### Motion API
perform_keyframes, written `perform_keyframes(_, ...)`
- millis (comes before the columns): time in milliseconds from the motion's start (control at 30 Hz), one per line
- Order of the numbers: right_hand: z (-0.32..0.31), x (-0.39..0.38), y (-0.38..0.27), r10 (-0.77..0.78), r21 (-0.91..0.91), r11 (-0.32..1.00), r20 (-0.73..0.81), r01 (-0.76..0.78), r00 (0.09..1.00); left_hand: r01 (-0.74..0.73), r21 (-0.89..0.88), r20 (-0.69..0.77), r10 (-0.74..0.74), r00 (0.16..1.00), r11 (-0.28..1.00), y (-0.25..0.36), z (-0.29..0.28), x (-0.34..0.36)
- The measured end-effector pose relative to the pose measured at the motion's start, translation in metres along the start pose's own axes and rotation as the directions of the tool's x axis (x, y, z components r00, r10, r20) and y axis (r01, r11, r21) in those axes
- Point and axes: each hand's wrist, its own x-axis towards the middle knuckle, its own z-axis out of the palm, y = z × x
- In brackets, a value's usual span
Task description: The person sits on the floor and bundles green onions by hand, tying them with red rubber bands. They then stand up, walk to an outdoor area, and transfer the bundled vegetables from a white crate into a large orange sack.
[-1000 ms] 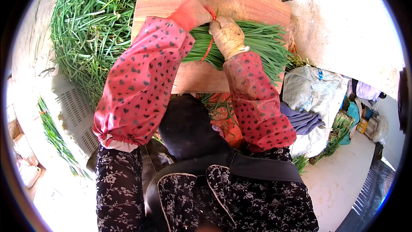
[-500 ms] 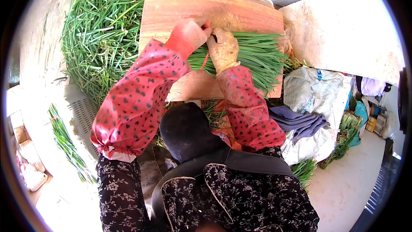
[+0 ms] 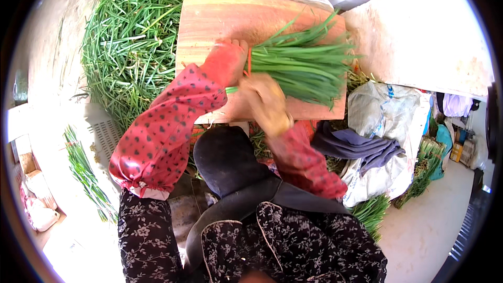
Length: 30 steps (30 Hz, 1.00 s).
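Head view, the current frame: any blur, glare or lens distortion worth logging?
Head view: right hand and right sleeve motion-blurred, leaf bundle somewhat smeared; head view: pale panel washed out toward the upper right; head view: black fisheye border, wooden board edges look bowed.

Both arms reach forward, the two hands close together in front of the body.
The left forearm (image 3: 170,120) slants up and inward from a bent elbow, and the left hand (image 3: 230,60) is turned back uppermost, its fingers (image 3: 242,45) curled over, tips hidden. The right forearm (image 3: 306,160) angles up and leftward; the right hand (image 3: 264,97), gloved and blurred, sits nearer the body, its finger positions unclear.
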Motion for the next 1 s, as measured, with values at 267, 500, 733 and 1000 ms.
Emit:
perform_keyframes(267,-0.032,-0.035,-0.021,0.621,0.437,-0.038,0.715,-0.899,0.321,0.205,-0.724,0.5,0.297,0.813,0.658,-0.037,-0.056,0.053)
perform_keyframes(500,0.007,-0.049,0.023,0.664,0.768,-0.304,0.595,-0.563,0.453,0.131,-0.59,0.249,0.025,0.968,0.796,-0.002,-0.011,0.028)
perform_keyframes(733,-0.012,-0.006,-0.007,0.652,0.772,0.372,0.178,-0.516,0.737,-0.047,-0.708,-0.101,-0.034,0.994,0.705,0.018,-0.058,-0.028)
perform_keyframes(1000,-0.061,0.062,-0.029,0.323,0.517,0.782,0.142,-0.348,0.936,-0.239,-0.863,-0.29,-0.049,0.956,0.446,0.005,-0.111,-0.01)
